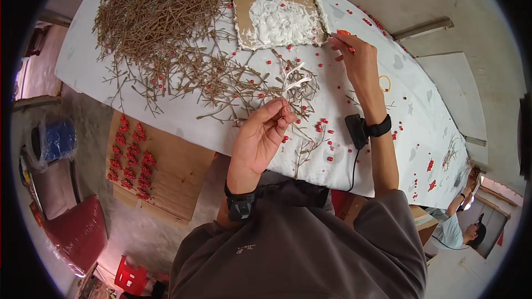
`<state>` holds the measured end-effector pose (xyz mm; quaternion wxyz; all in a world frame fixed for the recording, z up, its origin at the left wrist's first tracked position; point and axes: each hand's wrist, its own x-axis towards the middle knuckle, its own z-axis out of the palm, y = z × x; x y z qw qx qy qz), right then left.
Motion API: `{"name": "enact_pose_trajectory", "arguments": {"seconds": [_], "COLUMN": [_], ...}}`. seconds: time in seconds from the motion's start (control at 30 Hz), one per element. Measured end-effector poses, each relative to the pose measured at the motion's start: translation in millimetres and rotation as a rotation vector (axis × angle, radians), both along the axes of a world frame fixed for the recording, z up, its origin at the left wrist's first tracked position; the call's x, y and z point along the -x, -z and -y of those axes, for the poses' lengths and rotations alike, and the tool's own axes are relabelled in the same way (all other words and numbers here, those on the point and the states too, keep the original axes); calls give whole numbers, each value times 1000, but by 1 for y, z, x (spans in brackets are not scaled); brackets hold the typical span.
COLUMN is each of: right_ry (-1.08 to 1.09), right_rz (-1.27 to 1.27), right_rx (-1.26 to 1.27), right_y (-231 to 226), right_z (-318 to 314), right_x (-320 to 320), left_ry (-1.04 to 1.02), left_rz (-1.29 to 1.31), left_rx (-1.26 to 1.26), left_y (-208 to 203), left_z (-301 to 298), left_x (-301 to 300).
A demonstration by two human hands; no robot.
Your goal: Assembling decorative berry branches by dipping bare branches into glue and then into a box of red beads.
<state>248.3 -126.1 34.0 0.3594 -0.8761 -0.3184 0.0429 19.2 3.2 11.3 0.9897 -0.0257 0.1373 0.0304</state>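
My left hand [265,133] is closed, thumb against fingers, around the lower end of a small twig. The twig's branched tips [298,83] are coated white and point up over the table. My right hand [359,58] is by the right edge of a shallow tan tray [244,1], closed on a small orange-red object [344,32] whose kind the fingers partly hide. Thick white paste [280,22] is spread over much of the tray, with a few red beads on it. Loose red beads [319,127] lie scattered around both hands.
A large heap of brown twigs [160,11] covers the far left of the white-covered table [377,171]. Bunches of red beads [132,159] lie on cardboard [172,171] at the lower left. A yellow rubber band [384,83] lies beside my right forearm. Another person [457,227] is at the far right.
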Motion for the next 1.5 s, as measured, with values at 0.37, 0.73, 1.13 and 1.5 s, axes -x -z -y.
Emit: {"name": "enact_pose_trajectory", "arguments": {"seconds": [0.37,0.73,1.13,1.5], "right_ry": [163,212,178,-28], "right_rz": [-35,-247,-321,85], "right_rx": [58,14,-5,150], "right_y": [1,-10,-11,-9], "right_z": [-6,-8,15,6], "right_x": [-11,-19,-25,-26], "left_ry": [-29,-11,1,-51], "left_rz": [3,-16,0,-8], "left_rx": [-151,-200,-211,-219], "left_y": [-3,-2,-1,0], "left_z": [1,0,1,3], "left_x": [-8,-7,-5,-7]}}
